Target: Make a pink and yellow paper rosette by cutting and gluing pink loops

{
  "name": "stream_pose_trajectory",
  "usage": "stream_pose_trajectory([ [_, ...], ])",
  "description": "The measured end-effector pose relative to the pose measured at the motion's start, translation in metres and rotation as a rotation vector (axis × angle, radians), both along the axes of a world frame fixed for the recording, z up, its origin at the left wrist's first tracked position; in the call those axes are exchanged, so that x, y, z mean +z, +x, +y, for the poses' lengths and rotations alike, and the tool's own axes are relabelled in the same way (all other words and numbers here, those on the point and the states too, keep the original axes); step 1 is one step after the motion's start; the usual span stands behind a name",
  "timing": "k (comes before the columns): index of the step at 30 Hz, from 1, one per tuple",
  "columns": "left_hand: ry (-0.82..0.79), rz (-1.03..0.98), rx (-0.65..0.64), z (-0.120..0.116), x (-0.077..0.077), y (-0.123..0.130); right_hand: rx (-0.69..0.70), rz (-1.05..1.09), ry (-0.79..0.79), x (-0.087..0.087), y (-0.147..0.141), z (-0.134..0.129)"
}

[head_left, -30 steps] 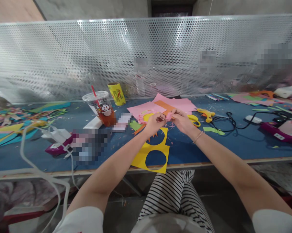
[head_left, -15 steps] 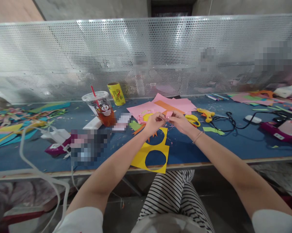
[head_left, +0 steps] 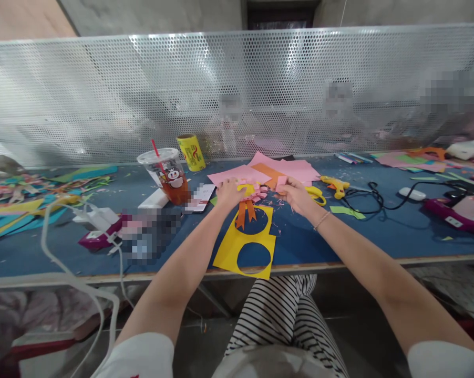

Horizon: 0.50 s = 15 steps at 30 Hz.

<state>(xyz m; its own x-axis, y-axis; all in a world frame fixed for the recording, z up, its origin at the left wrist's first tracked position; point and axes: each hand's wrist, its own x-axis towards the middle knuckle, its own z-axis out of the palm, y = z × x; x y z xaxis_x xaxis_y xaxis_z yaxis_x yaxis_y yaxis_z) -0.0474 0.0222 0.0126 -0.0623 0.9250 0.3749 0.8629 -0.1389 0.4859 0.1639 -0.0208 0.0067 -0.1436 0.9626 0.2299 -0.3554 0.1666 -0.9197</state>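
My left hand [head_left: 229, 194] is at the left side of a paper rosette [head_left: 249, 190] with a yellow centre, pink looped edges and two orange tails [head_left: 245, 212]. Its fingers are closed on the rosette's edge, partly hiding it. To the right, my right hand [head_left: 296, 194] pinches a small pink paper piece [head_left: 281, 182] between thumb and fingers. Below the rosette lies a yellow paper sheet [head_left: 231, 253] with round cut-outs; the tails overlap its upper hole. Yellow-handled scissors [head_left: 318, 195] lie just beyond my right hand, their blades out of sight.
Pink sheets [head_left: 300, 169] and an orange strip [head_left: 266, 172] lie behind my hands. A drink cup [head_left: 168, 181] and a yellow tape roll [head_left: 192, 152] stand left. A yellow glue gun [head_left: 337, 186] with a black cable is right. A perforated metal screen [head_left: 182, 94] borders the back.
My left hand has moved left, away from my right hand, onto the rosette, which now shows more with its orange tails. My right hand still holds the pink piece, slightly farther right.
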Motion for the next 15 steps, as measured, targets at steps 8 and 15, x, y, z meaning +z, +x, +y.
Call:
stream_pose_trajectory([
  [8, -0.263, 0.031, 0.125, 0.013, -0.012, -0.018, -0.148, -0.130, -0.188, -0.013, 0.005, 0.015],
  [15, -0.197, -0.158, 0.127, 0.024, -0.018, -0.019, -0.053, -0.116, -0.243, -0.027, 0.002, 0.020],
])
